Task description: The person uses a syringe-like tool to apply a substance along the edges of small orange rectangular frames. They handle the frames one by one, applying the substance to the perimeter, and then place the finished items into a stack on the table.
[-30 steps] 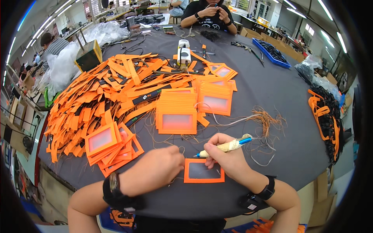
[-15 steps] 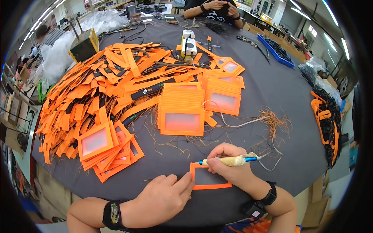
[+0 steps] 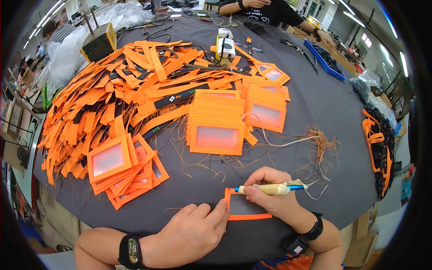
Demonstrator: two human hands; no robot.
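Observation:
My left hand [image 3: 191, 234] presses its fingertips on the left border of an orange-bordered panel with a clear window [image 3: 250, 217], which lies flat at the table's near side. Its thumb is hidden. In my right hand [image 3: 276, 198] is a corded pen-shaped tool [image 3: 272, 188], blue with cream wrapping round its grip. The tool's thin tip is at the panel's upper left corner; whether it touches I cannot tell. Part of the panel's right side is covered by my right hand.
Beyond my hands stand stacked orange window panels [image 3: 217, 150], with a looser pile [image 3: 108, 160] at left. A big heap of orange strips [image 3: 85, 121] fills the left. Loose thread [image 3: 320, 141] and a blue tray [image 3: 322, 60] are at right. Another person [image 3: 270, 13] works opposite.
The whole view has shifted slightly; my hands, the panel and the tool keep nearly the same places relative to each other. Across the table, the other person's arm has stretched out to the right.

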